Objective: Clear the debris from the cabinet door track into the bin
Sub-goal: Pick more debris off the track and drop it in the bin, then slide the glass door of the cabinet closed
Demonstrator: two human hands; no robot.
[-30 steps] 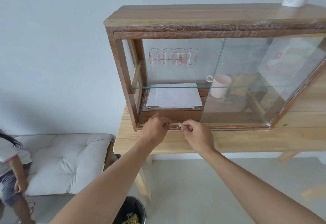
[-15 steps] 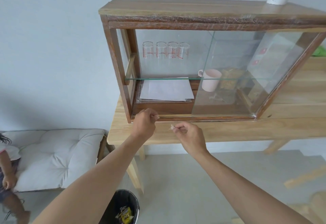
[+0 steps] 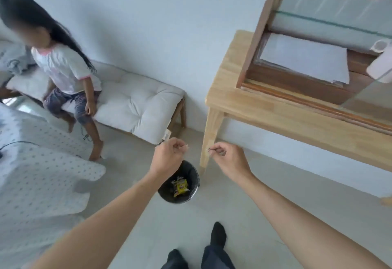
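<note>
My left hand (image 3: 168,156) hangs just above the far rim of the black bin (image 3: 192,180), its fingertips pinched on a small pale bit of debris (image 3: 186,147). My right hand (image 3: 228,158) is to the right of the bin, beside the table leg, pinching another small scrap (image 3: 209,148). The bin stands on the floor and holds a yellow wrapper (image 3: 180,186). The cabinet door track (image 3: 314,101) runs along the bottom of the wooden cabinet at the upper right, well above both hands.
The wooden table (image 3: 265,107) carries the glass-fronted cabinet with white papers (image 3: 303,61) inside. A child (image 3: 65,67) sits on a white cushioned bench (image 3: 135,103) at left. A dotted cloth (image 3: 38,162) covers the lower left. My feet (image 3: 216,239) are on the grey floor.
Both hands left the cabinet track and came down to the bin, each carrying a pinch of debris. My view swung down and to the left, bringing the bin and the child into sight.
</note>
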